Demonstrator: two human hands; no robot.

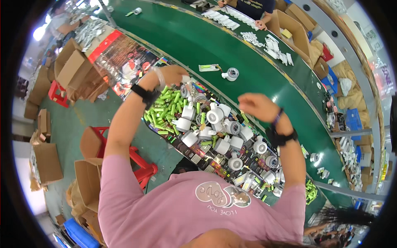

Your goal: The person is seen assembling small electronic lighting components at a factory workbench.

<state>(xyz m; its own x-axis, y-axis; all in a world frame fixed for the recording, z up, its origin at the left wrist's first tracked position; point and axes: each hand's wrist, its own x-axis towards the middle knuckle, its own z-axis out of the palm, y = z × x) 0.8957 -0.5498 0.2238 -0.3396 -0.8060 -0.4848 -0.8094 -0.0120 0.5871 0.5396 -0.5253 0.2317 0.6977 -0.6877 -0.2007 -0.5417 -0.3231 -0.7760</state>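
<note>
My left hand (173,75) is at the far end of the table, its fingers closed around a small white part (187,79). Just below it lie a white-and-grey fan head (185,91) and a heap of green cylindrical battery cells (168,106). My right hand (259,106) hovers by the conveyor's near edge, fingers stretched out and apparently holding nothing. Between my hands and my body, several white fan heads (214,115) with round grilles are piled on the printed table covering (198,156). Some green cells sit among them.
A green conveyor belt (173,39) runs beyond the table, carrying a bagged green-and-white piece (209,67) and another fan head (232,74). Across it, a person's hand (261,25) is near white parts. Red stools (142,167) and cardboard boxes (45,163) stand at left.
</note>
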